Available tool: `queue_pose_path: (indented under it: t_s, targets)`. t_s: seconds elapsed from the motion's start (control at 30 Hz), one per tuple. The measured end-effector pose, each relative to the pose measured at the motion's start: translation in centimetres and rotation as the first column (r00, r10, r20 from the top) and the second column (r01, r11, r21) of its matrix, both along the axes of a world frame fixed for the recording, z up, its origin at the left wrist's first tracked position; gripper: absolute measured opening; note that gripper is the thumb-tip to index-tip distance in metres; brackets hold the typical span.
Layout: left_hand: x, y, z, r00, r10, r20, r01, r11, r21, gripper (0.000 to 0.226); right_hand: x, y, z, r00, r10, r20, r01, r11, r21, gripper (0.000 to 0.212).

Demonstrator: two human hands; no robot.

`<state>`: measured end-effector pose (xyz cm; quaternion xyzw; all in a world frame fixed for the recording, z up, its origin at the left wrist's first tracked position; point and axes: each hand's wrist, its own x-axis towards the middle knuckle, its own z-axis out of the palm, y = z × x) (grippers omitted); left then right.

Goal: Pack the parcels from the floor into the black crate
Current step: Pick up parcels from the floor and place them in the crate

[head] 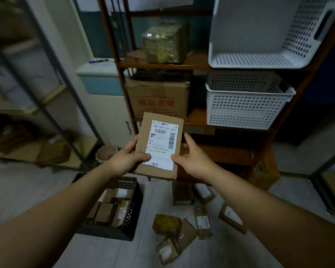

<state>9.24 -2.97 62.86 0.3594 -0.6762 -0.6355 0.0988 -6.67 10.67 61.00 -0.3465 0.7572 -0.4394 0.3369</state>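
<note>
A flat brown cardboard parcel [141,140] with a white shipping label is held up in front of me, label facing me. My left hand [126,158] grips its left edge with the thumb on the label. My right hand [190,157] holds its right edge, thumb on the label, fingers spread behind. Below on the floor stands the black crate [131,221] with several parcels inside. Several more brown parcels [202,219] lie scattered on the floor to the crate's right.
A wooden shelf unit [199,120] stands straight ahead with a cardboard box [157,97], white perforated baskets [246,105] and a wrapped bundle. A metal rack [52,64] rises at left. A yellow box [265,171] sits at the shelf's foot, right.
</note>
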Motion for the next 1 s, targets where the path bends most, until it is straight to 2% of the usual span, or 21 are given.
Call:
queue_pose_path:
  t_s: [0.07,0.17,0.2,0.27,0.33,0.4,0.5,0.6,0.73,0.87,0.93,1.0]
  targets:
    - [3.6,-1.4,2.5,0.998,-0.022,0.064,0.023,1.0,-0.006,0.096,1.7,-1.7,2.5,0.998,-0.044,-0.038,0.042,0.998,-0.047,0.106]
    - [9.1,-3.6,4.5,0.995,-0.023,0.097,0.024,1.0,-0.009,0.121,4.8,-4.5,5.8,0.998,-0.061,0.012,0.062,0.995,-0.076,0.106]
    - [10.7,-4.3,5.0,0.996,0.001,0.087,0.0,1.0,-0.012,0.118,6.3,-5.6,6.5,0.998,-0.033,0.058,0.037,0.997,-0.062,0.103]
    - [13.8,-5.9,5.5,0.996,0.067,0.055,-0.066,0.998,-0.019,0.094,10.6,-7.7,7.4,0.985,0.074,0.154,-0.066,0.996,-0.055,0.089]
    - [16.7,-7.9,5.5,0.991,0.136,0.014,-0.136,0.99,-0.034,0.078,15.4,-10.3,6.9,0.979,0.153,0.133,-0.145,0.987,-0.065,0.069]
    - [19.7,-10.0,5.3,0.984,0.176,-0.04,-0.178,0.983,-0.052,0.072,19.7,-13.2,6.1,0.973,0.165,0.159,-0.155,0.985,-0.076,0.06]
    - [23.9,-12.8,5.1,0.981,0.192,-0.043,-0.194,0.979,-0.058,0.058,24.5,-16.6,5.5,0.975,0.149,0.166,-0.132,0.986,-0.106,0.055]
    - [26.8,-15.5,4.8,0.982,0.188,-0.034,-0.19,0.98,-0.061,0.052,27.6,-18.8,5.3,0.994,0.11,-0.008,-0.11,0.984,-0.138,0.061]
    - [28.6,-19.1,4.9,0.988,0.152,0.028,-0.151,0.988,-0.04,0.041,29.2,-21.5,5.2,0.983,0.141,-0.116,-0.162,0.967,-0.195,0.078]
    - [29.7,-23.3,4.8,0.993,0.004,0.117,-0.007,1.0,0.029,0.042,27.2,-24.4,5.5,0.993,-0.052,-0.107,0.039,0.992,-0.123,0.088]
    - [29.6,-25.6,4.6,0.991,-0.046,0.126,0.039,0.998,0.055,0.036,25.7,-26.5,4.9,1.0,-0.011,0.013,0.012,0.997,-0.081,0.072]
    - [29.1,-28.3,4.4,0.986,-0.054,0.161,0.048,0.998,0.044,0.034,24.8,-29.7,3.6,0.996,0.044,0.08,-0.039,0.998,-0.059,0.043]
